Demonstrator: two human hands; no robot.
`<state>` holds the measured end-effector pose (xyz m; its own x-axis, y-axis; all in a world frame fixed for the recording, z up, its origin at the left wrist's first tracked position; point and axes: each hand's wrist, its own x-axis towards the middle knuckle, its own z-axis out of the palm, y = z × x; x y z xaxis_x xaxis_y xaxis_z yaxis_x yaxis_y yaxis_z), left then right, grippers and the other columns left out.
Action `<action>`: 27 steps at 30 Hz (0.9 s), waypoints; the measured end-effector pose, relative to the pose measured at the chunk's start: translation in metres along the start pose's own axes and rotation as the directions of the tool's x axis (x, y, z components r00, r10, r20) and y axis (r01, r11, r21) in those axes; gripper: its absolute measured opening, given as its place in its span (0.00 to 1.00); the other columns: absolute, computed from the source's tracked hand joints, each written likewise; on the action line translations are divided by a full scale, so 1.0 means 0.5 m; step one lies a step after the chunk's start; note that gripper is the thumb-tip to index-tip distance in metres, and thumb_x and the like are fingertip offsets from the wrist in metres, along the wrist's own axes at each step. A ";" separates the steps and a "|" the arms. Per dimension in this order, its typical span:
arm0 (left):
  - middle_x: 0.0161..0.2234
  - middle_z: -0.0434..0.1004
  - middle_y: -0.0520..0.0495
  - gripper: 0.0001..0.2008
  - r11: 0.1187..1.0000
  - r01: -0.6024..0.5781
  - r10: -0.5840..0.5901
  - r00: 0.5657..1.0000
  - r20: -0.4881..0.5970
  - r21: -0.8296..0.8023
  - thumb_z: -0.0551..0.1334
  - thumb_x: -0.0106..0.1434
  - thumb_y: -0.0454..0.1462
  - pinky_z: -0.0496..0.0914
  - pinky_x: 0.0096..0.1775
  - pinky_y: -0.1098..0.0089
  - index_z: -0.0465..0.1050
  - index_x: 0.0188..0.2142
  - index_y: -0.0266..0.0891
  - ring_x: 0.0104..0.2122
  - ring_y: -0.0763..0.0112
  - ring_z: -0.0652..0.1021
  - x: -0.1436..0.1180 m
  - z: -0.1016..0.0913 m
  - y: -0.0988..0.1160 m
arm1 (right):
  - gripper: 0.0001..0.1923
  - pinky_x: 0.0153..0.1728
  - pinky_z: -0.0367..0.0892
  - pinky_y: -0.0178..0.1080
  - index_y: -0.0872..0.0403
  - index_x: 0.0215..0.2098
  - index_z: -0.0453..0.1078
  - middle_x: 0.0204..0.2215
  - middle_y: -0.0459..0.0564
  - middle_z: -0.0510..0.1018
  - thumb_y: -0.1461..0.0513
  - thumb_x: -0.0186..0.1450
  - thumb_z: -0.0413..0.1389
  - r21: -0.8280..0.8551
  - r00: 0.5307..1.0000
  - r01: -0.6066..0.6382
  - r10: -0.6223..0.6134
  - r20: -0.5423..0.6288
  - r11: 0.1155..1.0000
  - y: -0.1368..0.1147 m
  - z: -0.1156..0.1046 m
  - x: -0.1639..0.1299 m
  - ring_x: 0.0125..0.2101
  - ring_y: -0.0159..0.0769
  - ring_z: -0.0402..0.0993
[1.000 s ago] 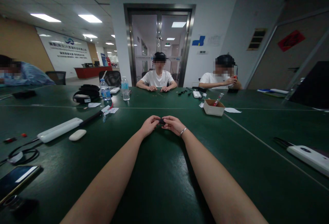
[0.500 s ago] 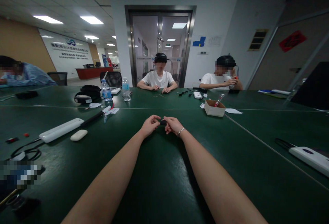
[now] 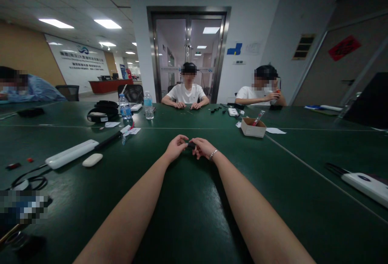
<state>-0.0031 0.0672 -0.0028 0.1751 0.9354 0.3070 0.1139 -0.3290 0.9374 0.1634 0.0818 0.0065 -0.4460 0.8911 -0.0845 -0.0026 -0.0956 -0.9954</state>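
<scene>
On green table [image 3: 188, 215]: two hands, left hand [image 3: 175, 148], right hand [image 3: 203, 147], fingers pinching one small black object [image 3: 191, 144].

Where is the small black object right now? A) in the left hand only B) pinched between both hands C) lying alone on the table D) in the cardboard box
B: the small black object sits between the fingertips of the left hand and the right hand, which meet over the green table; the cardboard box stands farther off.
</scene>
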 end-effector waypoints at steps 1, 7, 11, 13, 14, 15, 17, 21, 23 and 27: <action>0.23 0.64 0.55 0.12 1.000 0.001 -0.001 1.000 -0.004 0.003 0.58 0.50 0.33 0.62 0.26 0.77 0.66 0.36 0.36 0.22 0.79 0.67 0.000 0.000 0.000 | 0.17 0.13 0.68 0.32 0.53 0.45 0.59 0.24 0.44 0.71 0.59 0.59 0.56 0.013 1.000 0.032 -0.032 -0.001 0.999 -0.001 0.000 -0.002 0.12 0.25 0.64; 0.24 0.65 0.54 0.11 1.000 -0.003 0.003 1.000 -0.023 0.004 0.59 0.50 0.34 0.62 0.25 0.77 0.66 0.36 0.36 0.22 0.78 0.68 0.000 -0.003 -0.002 | 0.30 0.22 0.73 0.35 0.49 0.50 0.53 0.30 0.45 0.71 0.58 0.54 0.62 0.112 0.999 0.037 -0.040 0.031 0.993 -0.005 -0.006 -0.011 0.19 0.28 0.72; 0.24 0.64 0.54 0.10 1.000 -0.006 0.006 0.999 -0.037 -0.001 0.59 0.50 0.33 0.62 0.25 0.77 0.67 0.35 0.36 0.22 0.79 0.67 0.000 -0.003 0.000 | 0.24 0.17 0.70 0.34 0.58 0.44 0.58 0.19 0.50 0.71 0.46 0.63 0.44 0.068 0.997 -0.082 0.081 0.017 0.994 -0.001 0.000 0.006 0.16 0.33 0.71; 0.24 0.64 0.54 0.10 1.000 -0.001 0.001 0.999 -0.040 0.000 0.59 0.50 0.33 0.62 0.25 0.77 0.67 0.35 0.36 0.22 0.79 0.67 0.000 -0.002 0.002 | 0.22 0.16 0.69 0.34 0.58 0.42 0.58 0.16 0.49 0.70 0.47 0.64 0.43 0.064 0.996 -0.086 0.086 -0.006 0.994 0.002 0.001 0.012 0.16 0.34 0.70; 0.24 0.64 0.54 0.10 1.000 0.003 -0.003 0.999 -0.042 0.001 0.58 0.50 0.33 0.62 0.24 0.77 0.67 0.34 0.36 0.22 0.79 0.67 -0.001 -0.003 0.003 | 0.19 0.16 0.69 0.34 0.57 0.41 0.58 0.16 0.48 0.70 0.49 0.64 0.45 0.069 0.997 -0.073 0.074 -0.014 0.995 0.004 -0.001 0.012 0.15 0.33 0.70; 0.24 0.64 0.53 0.10 1.000 0.006 -0.006 0.999 -0.047 0.001 0.58 0.50 0.33 0.62 0.24 0.77 0.67 0.34 0.36 0.22 0.79 0.67 0.000 -0.003 0.002 | 0.16 0.16 0.69 0.34 0.56 0.41 0.58 0.17 0.46 0.70 0.52 0.63 0.49 0.083 0.999 -0.048 0.050 -0.018 0.995 0.005 -0.003 0.010 0.16 0.33 0.70; 0.24 0.64 0.54 0.10 1.000 0.010 -0.010 0.998 -0.061 0.000 0.58 0.50 0.33 0.62 0.24 0.77 0.67 0.34 0.37 0.22 0.79 0.67 0.001 -0.005 0.000 | 0.17 0.19 0.72 0.37 0.51 0.42 0.56 0.23 0.43 0.71 0.60 0.57 0.58 0.145 0.999 0.042 -0.039 -0.024 0.989 0.006 -0.008 0.002 0.18 0.32 0.72; 0.24 0.64 0.54 0.11 1.000 0.009 -0.009 0.997 -0.083 0.002 0.58 0.50 0.34 0.62 0.24 0.77 0.67 0.35 0.37 0.22 0.78 0.68 0.003 -0.007 -0.004 | 0.33 0.28 0.74 0.43 0.45 0.45 0.50 0.31 0.40 0.70 0.70 0.49 0.62 0.239 0.989 0.148 -0.144 -0.032 0.960 0.005 -0.014 -0.011 0.22 0.31 0.75; 0.24 0.64 0.54 0.10 1.000 0.006 -0.005 0.997 -0.080 0.002 0.58 0.50 0.34 0.62 0.24 0.77 0.67 0.35 0.37 0.22 0.78 0.68 0.003 -0.006 -0.005 | 0.29 0.26 0.73 0.40 0.47 0.46 0.51 0.28 0.42 0.71 0.66 0.53 0.61 0.200 0.996 0.085 -0.082 -0.022 0.976 0.004 -0.011 -0.008 0.21 0.32 0.74; 0.24 0.64 0.54 0.10 1.000 -0.005 0.005 0.997 -0.075 0.002 0.59 0.50 0.34 0.62 0.24 0.77 0.67 0.35 0.37 0.22 0.78 0.68 0.003 -0.004 -0.005 | 0.17 0.17 0.70 0.35 0.55 0.42 0.55 0.20 0.48 0.72 0.52 0.63 0.51 0.099 0.999 -0.035 0.039 -0.036 0.995 0.003 0.001 0.008 0.17 0.34 0.72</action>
<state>-0.0050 0.0696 -0.0042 0.1016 0.9408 0.3234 0.1148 -0.3340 0.9355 0.1614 0.0849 0.0045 -0.4136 0.9019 -0.1244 -0.0752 -0.1700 -0.9826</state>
